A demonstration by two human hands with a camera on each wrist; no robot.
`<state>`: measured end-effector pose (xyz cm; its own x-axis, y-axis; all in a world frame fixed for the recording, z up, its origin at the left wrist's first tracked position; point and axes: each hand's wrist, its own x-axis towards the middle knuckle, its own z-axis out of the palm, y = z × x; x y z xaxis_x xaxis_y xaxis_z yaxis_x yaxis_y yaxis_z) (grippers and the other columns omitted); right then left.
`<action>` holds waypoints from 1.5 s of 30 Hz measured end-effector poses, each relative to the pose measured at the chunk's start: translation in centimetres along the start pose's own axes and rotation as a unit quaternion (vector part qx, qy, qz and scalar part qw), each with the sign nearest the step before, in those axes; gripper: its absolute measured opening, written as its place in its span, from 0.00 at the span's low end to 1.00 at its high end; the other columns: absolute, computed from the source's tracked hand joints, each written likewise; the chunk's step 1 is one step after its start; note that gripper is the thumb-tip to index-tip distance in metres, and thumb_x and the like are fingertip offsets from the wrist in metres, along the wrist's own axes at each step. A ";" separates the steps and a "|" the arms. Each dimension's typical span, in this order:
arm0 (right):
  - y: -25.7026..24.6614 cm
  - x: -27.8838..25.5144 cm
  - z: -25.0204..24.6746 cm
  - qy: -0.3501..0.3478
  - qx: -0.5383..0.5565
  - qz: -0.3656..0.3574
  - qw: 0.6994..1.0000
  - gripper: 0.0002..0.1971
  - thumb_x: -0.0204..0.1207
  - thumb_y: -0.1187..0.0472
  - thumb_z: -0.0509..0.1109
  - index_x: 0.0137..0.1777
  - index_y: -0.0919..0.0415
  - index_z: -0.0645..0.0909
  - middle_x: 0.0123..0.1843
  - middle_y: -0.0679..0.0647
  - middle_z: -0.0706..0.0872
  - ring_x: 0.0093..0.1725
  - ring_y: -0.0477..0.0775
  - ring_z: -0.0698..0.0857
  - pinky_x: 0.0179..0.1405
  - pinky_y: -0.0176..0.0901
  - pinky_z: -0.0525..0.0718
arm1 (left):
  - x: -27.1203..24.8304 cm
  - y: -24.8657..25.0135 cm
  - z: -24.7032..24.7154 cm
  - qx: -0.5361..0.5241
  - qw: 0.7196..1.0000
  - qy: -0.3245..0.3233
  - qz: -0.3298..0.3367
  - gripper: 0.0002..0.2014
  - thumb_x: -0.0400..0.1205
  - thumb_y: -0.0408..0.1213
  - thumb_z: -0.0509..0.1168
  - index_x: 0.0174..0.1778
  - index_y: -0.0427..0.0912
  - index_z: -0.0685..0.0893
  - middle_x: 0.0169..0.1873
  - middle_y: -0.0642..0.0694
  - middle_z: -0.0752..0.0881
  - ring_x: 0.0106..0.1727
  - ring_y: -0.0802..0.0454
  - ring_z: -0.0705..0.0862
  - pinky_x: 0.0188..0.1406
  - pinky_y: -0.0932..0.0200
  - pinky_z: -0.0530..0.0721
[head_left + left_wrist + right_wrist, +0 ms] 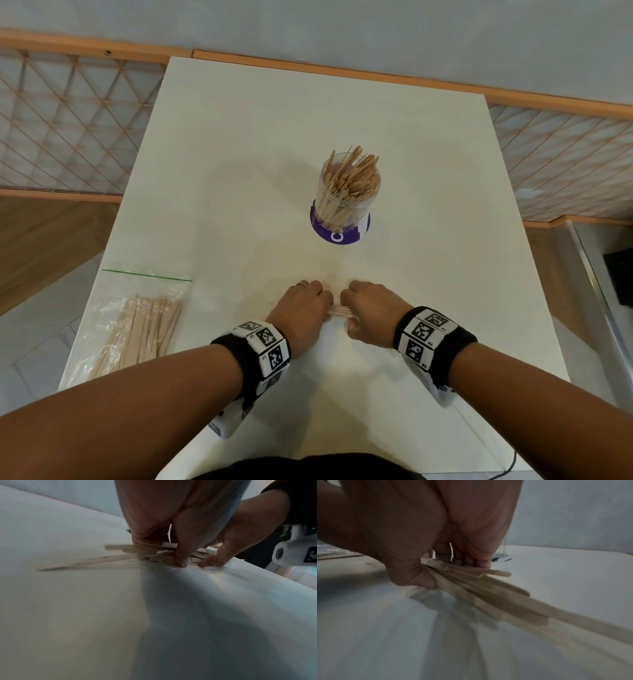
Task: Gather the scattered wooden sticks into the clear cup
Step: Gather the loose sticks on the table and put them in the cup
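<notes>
A clear cup with a purple band stands mid-table, packed with upright wooden sticks. Near the front of the white table, both hands meet over a bundle of wooden sticks lying flat. My left hand curls fingers and thumb round one end of the bundle; its thumb presses down at the table. My right hand grips the other end, with the sticks fanning out from under its thumb. The cup's base shows behind the right fingers.
A clear zip bag holding more wooden sticks lies at the table's front left corner. Lattice railings flank the table on both sides, and a wall stands behind it.
</notes>
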<state>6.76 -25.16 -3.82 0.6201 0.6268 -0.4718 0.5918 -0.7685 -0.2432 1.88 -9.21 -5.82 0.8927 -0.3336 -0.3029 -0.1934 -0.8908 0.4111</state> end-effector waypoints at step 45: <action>-1.5 1.8 -6.3 0.255 0.392 0.012 0.884 0.12 0.80 0.46 0.70 0.42 0.54 0.83 0.34 0.49 0.90 0.35 0.45 0.89 0.39 0.38 0.87 | 1.3 0.2 -7.5 -0.306 0.944 0.105 -0.064 0.14 0.87 0.34 0.56 0.45 0.39 0.87 0.39 0.44 0.87 0.35 0.51 0.85 0.35 0.70 0.77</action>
<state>10.22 -22.07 1.02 0.8970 0.4326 -0.0906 0.1609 -0.5104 -0.8447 6.08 -7.48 0.29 0.9664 -0.1089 -0.2329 0.1358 -0.5530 0.8220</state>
